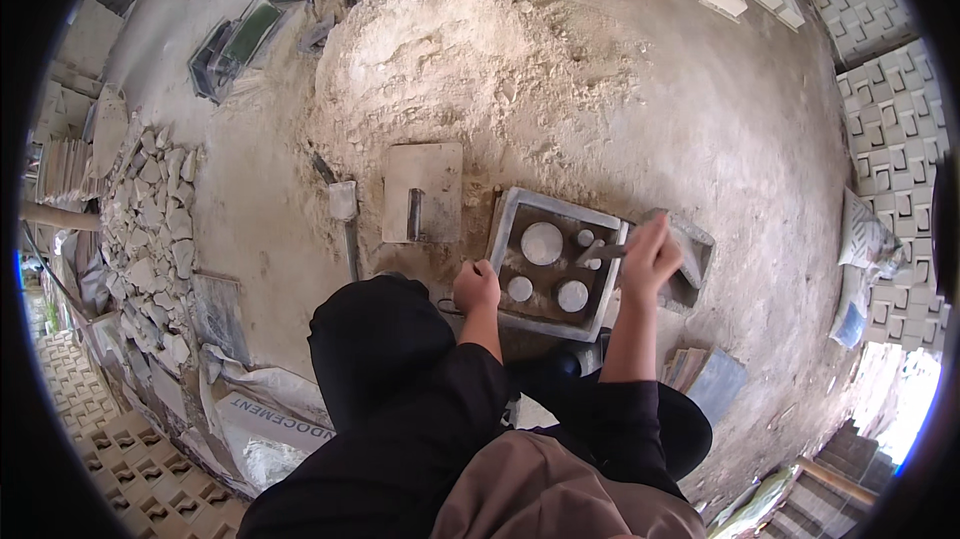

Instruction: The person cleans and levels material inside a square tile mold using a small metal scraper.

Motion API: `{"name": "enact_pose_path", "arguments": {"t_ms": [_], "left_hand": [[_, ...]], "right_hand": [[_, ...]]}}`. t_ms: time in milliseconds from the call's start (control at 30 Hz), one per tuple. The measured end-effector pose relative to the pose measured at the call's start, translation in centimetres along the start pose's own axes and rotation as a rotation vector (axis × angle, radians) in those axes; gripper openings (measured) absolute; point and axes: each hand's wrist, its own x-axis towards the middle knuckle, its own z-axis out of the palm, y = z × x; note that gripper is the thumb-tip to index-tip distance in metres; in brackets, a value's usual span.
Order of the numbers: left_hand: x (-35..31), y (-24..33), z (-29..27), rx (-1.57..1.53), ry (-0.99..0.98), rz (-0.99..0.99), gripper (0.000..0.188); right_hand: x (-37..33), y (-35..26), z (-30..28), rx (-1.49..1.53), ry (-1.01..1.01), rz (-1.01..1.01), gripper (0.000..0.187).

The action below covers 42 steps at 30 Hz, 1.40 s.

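Observation:
In front of me on the floor lies a square grey mold frame (548,201), slightly turned. Several pale round discs of different sizes stand inside it, among them a large disc (542,244) and a smaller disc (572,296). My right hand (650,257) is closed round the handle of a small trowel (604,253), whose blade hangs over the right part of the mold. My left hand (477,288) is a fist beside the mold's left edge; a dark loop (450,307) shows next to it, and what the fingers hold is hidden.
A flat board with a handle (423,179) lies left of the mold, a hammer-like tool (343,201) farther left. Beyond is a heap of pale powder (440,49). Right of the mold sits a shallow grey tray (697,254). Broken pieces (155,219) are piled left; patterned blocks (895,129) stand right.

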Motion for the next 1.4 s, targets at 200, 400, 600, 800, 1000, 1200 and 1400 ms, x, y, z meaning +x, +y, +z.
{"name": "enact_pose_path", "arguments": {"t_ms": [200,400,600,800,1000,1200,1400], "left_hand": [[0.3,0.7,-0.1,-0.034,0.018,-0.001,0.035],[-0.2,1.0,0.3,-0.03,-0.002,0.017,0.035],[0.2,0.3,-0.2,-0.006,-0.011,0.011,0.036],[0.7,-0.4,0.3,-0.007,0.035,-0.001,0.034],[0.3,0.7,0.1,-0.026,0.012,0.015,0.034],[0.0,0.7,0.2,-0.014,0.017,0.036,0.034],[0.0,0.1,0.1,-0.004,0.011,0.038,0.034]], "right_hand": [[3.5,-0.5,-0.3,0.095,0.082,0.158,0.047],[3.9,1.4,-0.8,-0.021,0.095,0.269,0.05],[3.3,0.9,-0.1,-0.099,0.221,0.326,0.051],[4.5,-0.4,0.4,-0.013,0.331,0.312,0.051],[5.0,0.2,-0.3,0.051,0.251,0.331,0.053],[2.6,0.7,-0.6,0.112,-0.011,0.263,0.051],[-0.2,0.4,-0.3,0.042,-0.196,0.168,0.047]]}}
